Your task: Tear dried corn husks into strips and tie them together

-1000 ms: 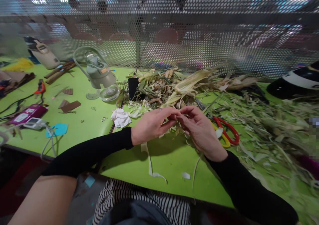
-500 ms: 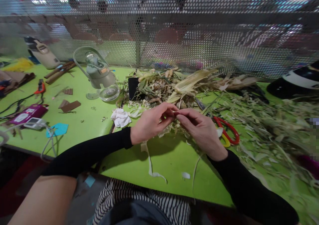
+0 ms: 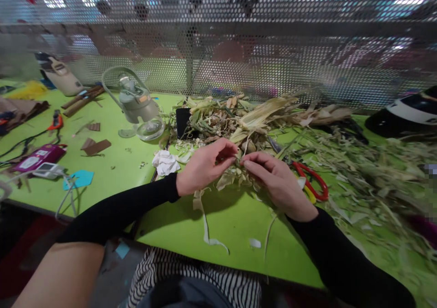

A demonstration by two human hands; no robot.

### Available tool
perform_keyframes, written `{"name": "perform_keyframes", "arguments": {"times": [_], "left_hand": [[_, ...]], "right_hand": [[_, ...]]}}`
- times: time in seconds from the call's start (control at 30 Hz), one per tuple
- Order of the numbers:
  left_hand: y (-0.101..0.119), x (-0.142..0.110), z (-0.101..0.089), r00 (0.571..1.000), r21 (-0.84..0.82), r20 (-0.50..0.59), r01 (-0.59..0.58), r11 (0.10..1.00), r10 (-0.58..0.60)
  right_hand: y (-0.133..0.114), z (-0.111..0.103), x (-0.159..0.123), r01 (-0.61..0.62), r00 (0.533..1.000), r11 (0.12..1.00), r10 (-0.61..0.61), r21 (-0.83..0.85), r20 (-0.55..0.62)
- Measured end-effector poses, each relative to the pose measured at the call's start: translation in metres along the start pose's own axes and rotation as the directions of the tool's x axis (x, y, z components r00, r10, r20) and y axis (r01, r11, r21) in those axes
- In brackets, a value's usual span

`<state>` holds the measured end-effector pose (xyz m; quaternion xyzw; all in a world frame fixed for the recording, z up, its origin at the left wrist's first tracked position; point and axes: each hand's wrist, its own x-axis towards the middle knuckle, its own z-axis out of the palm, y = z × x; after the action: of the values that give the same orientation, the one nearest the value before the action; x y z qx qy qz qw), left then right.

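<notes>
My left hand [image 3: 207, 167] and my right hand [image 3: 277, 183] meet close together above the green table, each with thumb and forefinger pinched. Between the fingertips is a thin, pale corn husk strip, mostly hidden by the fingers. Shredded husk pieces [image 3: 228, 180] hang or lie just below the hands; which of the two I cannot tell. Behind them spreads a heap of dried corn husks [image 3: 262, 114]. To the right of my right hand lie scissors with red handles [image 3: 322, 187], partly covered. A loose husk strip [image 3: 206, 228] rests nearer to me.
A clear bottle with a green handle [image 3: 136, 103] stands back left, near a crumpled tissue [image 3: 165, 162] and a black phone-like slab [image 3: 183, 122]. A purple device [image 3: 41, 157] with cables is far left. Husk scraps [image 3: 368, 180] cover the right side. A perforated metal screen [image 3: 218, 67] borders the back.
My fingertips have moved slightly apart, leaving a small gap between the hands. My right hand has shifted a little to the right and down.
</notes>
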<state>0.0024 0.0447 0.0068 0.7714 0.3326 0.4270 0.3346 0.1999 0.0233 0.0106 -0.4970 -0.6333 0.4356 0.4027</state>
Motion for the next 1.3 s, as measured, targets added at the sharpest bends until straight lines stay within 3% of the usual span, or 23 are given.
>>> {"name": "perform_keyframes", "arguments": {"times": [0.1, 0.2, 0.37, 0.53, 0.77, 0.9, 1.0, 1.3], "left_hand": [[0.0, -0.0006, -0.0001, 0.999, 0.083, 0.036, -0.018, 0.996, 0.016], [0.0019, -0.0021, 0.0013, 0.998, 0.119, 0.062, -0.025, 0.993, 0.017], [0.0067, -0.0037, 0.0012, 0.996, 0.111, 0.091, -0.02, 0.994, 0.01], [0.0054, -0.0031, 0.0007, 0.996, 0.228, 0.086, -0.019, 0.974, 0.0], [0.0064, -0.0021, 0.0007, 0.993, 0.152, 0.087, 0.068, 0.986, -0.082], [0.0029, -0.0015, 0.0007, 0.998, 0.184, 0.059, 0.003, 0.983, -0.014], [0.0014, -0.0016, 0.001, 0.999, 0.142, 0.045, 0.018, 0.99, -0.024], [0.0043, 0.0015, -0.0019, 0.992, 0.048, -0.001, 0.127, 0.991, -0.128]], "right_hand": [[-0.0003, 0.0009, 0.0003, -0.136, 0.988, 0.958, 0.114, 0.253, 0.101], [0.0002, 0.003, 0.0017, -0.143, 0.989, 0.937, 0.13, 0.319, 0.063], [0.0009, 0.0056, 0.0022, -0.062, 0.997, 0.985, 0.067, 0.161, -0.03], [0.0023, 0.0055, 0.0016, -0.034, 0.999, 0.995, 0.036, 0.091, -0.011], [0.0026, 0.0055, 0.0007, -0.031, 0.999, 0.997, 0.032, 0.074, -0.002], [0.0003, 0.0058, -0.0009, -0.036, 0.999, 0.996, 0.037, 0.077, -0.01], [-0.0013, 0.006, -0.001, -0.033, 0.999, 0.997, 0.031, 0.065, 0.029], [0.0025, 0.0013, 0.0052, 0.007, 0.999, 0.994, -0.002, -0.109, 0.039]]}}
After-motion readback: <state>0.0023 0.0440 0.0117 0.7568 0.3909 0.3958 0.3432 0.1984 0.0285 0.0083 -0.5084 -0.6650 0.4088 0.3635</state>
